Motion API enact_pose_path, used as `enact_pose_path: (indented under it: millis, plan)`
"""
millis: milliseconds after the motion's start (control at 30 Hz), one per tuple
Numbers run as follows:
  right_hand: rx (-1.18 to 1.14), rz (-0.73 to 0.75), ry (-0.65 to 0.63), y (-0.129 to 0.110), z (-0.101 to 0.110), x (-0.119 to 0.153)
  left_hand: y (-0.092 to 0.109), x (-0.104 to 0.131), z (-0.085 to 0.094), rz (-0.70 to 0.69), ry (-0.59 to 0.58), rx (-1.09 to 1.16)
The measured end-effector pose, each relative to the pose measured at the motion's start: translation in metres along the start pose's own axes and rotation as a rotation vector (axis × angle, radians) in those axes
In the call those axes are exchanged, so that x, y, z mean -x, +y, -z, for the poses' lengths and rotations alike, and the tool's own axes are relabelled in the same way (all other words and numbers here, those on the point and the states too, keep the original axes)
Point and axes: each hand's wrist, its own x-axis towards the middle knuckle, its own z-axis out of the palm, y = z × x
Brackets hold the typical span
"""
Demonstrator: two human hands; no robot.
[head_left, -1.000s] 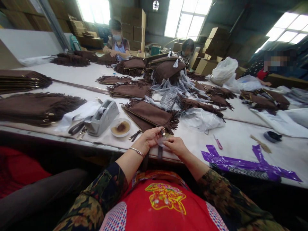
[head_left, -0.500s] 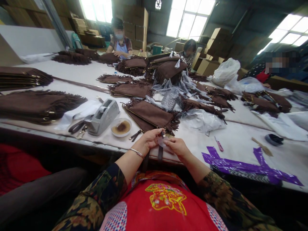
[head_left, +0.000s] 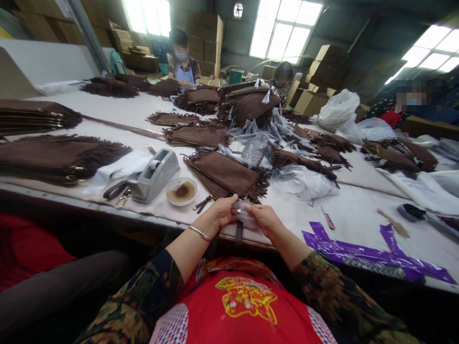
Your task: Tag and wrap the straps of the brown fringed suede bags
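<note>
At the table's near edge, my left hand [head_left: 225, 211] is closed on one side of a small translucent wrapping sheet [head_left: 248, 219]. My right hand [head_left: 266, 218] pinches the other side of it. A small shiny metal piece shows through the sheet between the fingers. Below hangs a dark brown strap [head_left: 239, 232], over the table edge; whether it joins the metal piece is hidden. Just beyond my hands lies a brown fringed bag [head_left: 225, 172] with a gold zip. Left of my left hand are a short dark strap end [head_left: 202, 204] and a white dish [head_left: 181, 192] with brown residue.
A grey tape dispenser [head_left: 156, 177] stands at left, beside stacked brown bags [head_left: 53, 155]. Crumpled clear plastic [head_left: 304, 184] lies beyond my right hand. Purple plastic [head_left: 373, 253], a pink-handled tool [head_left: 328, 218] and a brush [head_left: 394, 223] lie to the right. Several people sit across the table.
The translucent sheet is now spread wider between my hands, covering the metal piece. My left hand has shifted slightly left and down. The person at the back left has moved a hand.
</note>
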Motion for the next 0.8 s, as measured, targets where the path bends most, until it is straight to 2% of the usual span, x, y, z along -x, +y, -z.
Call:
enact_pose_path:
  millis: [133, 233, 367, 533, 633, 733, 800]
  plan:
    - [-0.057, -0.02, 0.016, 0.0, -0.008, -0.007, -0.005, 0.023, 0.004, 0.045, -0.025, -0.052]
    - [-0.064, -0.017, 0.063, -0.001, -0.017, -0.012, -0.011, 0.034, 0.003, 0.029, 0.015, -0.131]
    - [-0.07, -0.013, 0.106, 0.001, -0.024, -0.015, -0.014, 0.034, -0.006, -0.018, 0.143, -0.216]
    - [-0.057, -0.057, 0.047, 0.0, -0.02, -0.008, -0.012, 0.026, -0.014, -0.092, 0.264, -0.275]
    - [0.026, -0.122, 0.012, -0.006, -0.019, -0.002, -0.012, 0.021, -0.008, -0.203, 0.391, -0.376]
    - [0.101, -0.139, -0.027, -0.013, -0.022, -0.001, -0.01, 0.016, 0.003, -0.393, 0.543, -0.63]
    - [0.148, -0.138, -0.043, -0.015, -0.026, -0.003, -0.007, 0.013, 0.01, -0.489, 0.597, -0.756]
